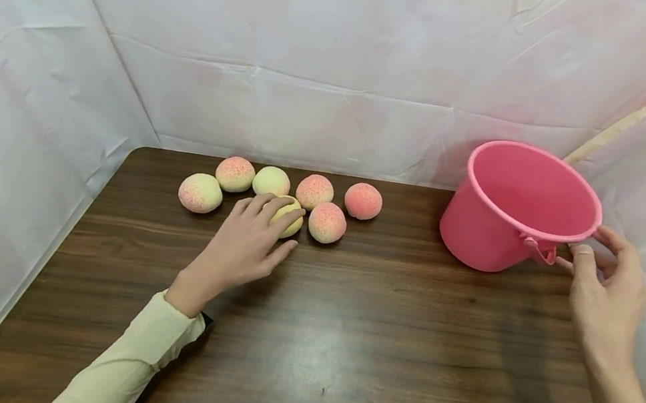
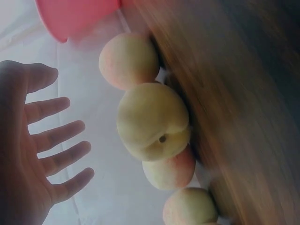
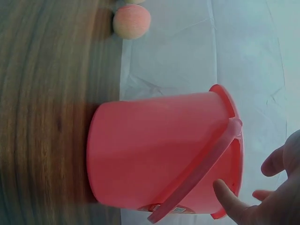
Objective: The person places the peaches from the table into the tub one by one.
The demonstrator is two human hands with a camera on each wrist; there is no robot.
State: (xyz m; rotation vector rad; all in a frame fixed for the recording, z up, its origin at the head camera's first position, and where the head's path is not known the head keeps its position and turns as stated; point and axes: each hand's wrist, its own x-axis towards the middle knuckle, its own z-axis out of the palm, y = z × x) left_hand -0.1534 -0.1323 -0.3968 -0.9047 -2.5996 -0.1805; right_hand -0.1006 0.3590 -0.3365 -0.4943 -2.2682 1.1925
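Yellow peach [image 1: 295, 227] rests unlifted among six other peaches [image 1: 327, 223] at the table's [image 1: 393, 318] far side, left of centre, work seemingly barely begun, left hand [image 1: 247, 238] spread over it, right hand [image 1: 611, 291] loosely splayed at the pink bucket [image 1: 477, 227].

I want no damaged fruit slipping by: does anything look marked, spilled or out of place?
Only one thing stands out: in the left wrist view, the pale yellow peach has a small, dark, round spot, perhaps just its stem hole. The pink bucket looks upright, and I see no spill.
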